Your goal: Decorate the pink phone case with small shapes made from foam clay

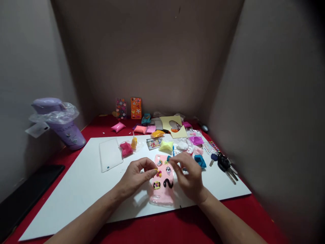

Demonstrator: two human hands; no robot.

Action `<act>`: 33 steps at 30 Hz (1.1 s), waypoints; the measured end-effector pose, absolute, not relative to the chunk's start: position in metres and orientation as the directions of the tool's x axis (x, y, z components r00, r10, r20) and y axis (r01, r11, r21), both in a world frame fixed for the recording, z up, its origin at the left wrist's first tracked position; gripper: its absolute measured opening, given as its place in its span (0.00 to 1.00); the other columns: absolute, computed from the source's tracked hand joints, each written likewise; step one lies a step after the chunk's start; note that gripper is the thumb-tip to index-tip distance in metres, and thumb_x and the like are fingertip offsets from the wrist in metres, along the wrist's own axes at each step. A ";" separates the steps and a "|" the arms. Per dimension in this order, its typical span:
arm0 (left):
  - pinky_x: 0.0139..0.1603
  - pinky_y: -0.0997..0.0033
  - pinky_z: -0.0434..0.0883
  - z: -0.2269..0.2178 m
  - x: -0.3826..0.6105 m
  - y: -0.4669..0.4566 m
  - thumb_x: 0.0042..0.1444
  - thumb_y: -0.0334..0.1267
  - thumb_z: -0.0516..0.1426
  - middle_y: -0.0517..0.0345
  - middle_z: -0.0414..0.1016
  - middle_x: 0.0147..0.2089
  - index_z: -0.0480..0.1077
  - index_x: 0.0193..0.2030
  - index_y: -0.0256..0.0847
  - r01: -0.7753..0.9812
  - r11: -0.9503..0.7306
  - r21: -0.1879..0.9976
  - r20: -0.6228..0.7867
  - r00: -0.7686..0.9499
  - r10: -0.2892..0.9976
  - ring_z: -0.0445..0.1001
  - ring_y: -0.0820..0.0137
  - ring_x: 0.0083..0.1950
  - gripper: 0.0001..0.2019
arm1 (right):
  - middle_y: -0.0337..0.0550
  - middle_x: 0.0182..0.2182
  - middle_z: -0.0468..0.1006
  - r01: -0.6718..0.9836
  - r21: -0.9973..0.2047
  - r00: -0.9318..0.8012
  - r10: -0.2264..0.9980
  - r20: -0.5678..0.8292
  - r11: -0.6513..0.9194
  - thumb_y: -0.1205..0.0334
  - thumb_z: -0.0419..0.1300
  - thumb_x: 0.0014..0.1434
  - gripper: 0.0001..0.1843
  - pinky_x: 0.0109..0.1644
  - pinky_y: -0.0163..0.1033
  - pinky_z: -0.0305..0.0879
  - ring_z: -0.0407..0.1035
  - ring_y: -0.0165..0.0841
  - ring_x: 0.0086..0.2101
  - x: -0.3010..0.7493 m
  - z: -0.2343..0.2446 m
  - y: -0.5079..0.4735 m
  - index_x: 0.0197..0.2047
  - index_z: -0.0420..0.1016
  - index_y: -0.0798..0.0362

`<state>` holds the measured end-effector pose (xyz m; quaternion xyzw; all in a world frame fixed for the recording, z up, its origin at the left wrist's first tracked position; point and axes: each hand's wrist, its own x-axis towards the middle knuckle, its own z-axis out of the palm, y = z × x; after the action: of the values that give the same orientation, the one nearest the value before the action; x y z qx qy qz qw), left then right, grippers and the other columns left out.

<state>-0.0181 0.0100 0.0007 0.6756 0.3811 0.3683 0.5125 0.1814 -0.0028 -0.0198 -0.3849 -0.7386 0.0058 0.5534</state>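
A pink phone case (161, 196) with a clear rim lies upright before me on the white board. Small decorations sit on it, among them a black curved shape (168, 183), a red and yellow flower (158, 173) and a white face-like charm (168, 170). At the case's left edge my left hand (139, 174) is closed in a pinch, a small yellow bit (155, 169) showing at its fingertips. Over the upper right corner my right hand (189, 176) pinches a small blue piece of clay (168, 158).
Around the case lie a clear phone case (110, 154), a crimson clay packet (126, 149), a yellow packet (166, 146), a teal packet (200, 161) and keys (224, 163). Two decorated cases (136, 108) stand behind. A purple tumbler (67, 134) is on the left.
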 end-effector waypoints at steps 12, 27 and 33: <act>0.33 0.73 0.65 0.000 -0.026 0.019 0.45 0.39 0.65 0.60 0.71 0.24 0.73 0.29 0.35 -0.128 -0.097 0.987 0.129 0.266 0.955 0.67 0.73 0.28 0.09 | 0.42 0.30 0.75 0.878 -0.346 -0.047 0.780 0.624 0.329 0.63 0.57 0.59 0.06 0.35 0.38 0.59 0.68 0.35 0.34 0.189 0.018 0.030 0.30 0.72 0.52; 0.30 0.76 0.59 -0.011 -0.032 0.030 0.42 0.44 0.67 0.58 0.72 0.22 0.75 0.29 0.33 -0.350 0.112 0.930 0.002 0.311 0.950 0.64 0.77 0.25 0.14 | 0.41 0.29 0.75 0.873 -0.358 -0.051 0.791 0.609 0.332 0.62 0.56 0.58 0.09 0.35 0.36 0.57 0.68 0.34 0.32 0.178 0.013 0.048 0.28 0.71 0.52; 0.29 0.78 0.59 -0.009 -0.031 0.029 0.42 0.44 0.67 0.61 0.68 0.19 0.71 0.22 0.34 -0.354 0.111 0.929 0.000 0.299 0.954 0.63 0.78 0.24 0.14 | 0.41 0.30 0.76 0.848 -0.412 -0.004 0.780 0.626 0.335 0.59 0.55 0.59 0.10 0.37 0.37 0.60 0.69 0.34 0.33 0.202 0.025 0.043 0.29 0.73 0.51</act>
<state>-0.0314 0.0294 -0.0094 0.4519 0.3321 0.4904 0.6671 0.2018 0.0428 0.0253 -0.5752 -0.7074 -0.0413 0.4087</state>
